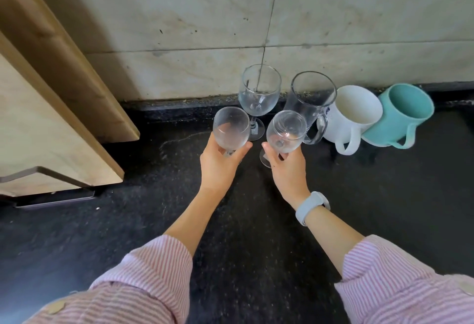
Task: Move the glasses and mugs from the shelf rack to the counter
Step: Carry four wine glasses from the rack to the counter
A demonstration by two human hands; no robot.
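Two wine glasses are in hand over the dark counter [154,221]: the left hand [220,162] curls round the bowl of the left glass [231,128], and the right hand [287,167] grips the right glass [286,130] (its foot seems to touch the counter). Behind them by the wall stands a third glass [259,90]; right of it, a glass mug [311,103], a white mug [351,115] and a teal mug [402,113]. The rack [51,118] lies left.

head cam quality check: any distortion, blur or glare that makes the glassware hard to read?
Head view: wide-angle bowing leans the white mug and teal mug outward and fans the shelf rack edges; light is soft daylight, with no harsh glare; the clear wine glasses in the left hand and right hand show faint rims against the dark counter; sleeves at the bottom look soft.
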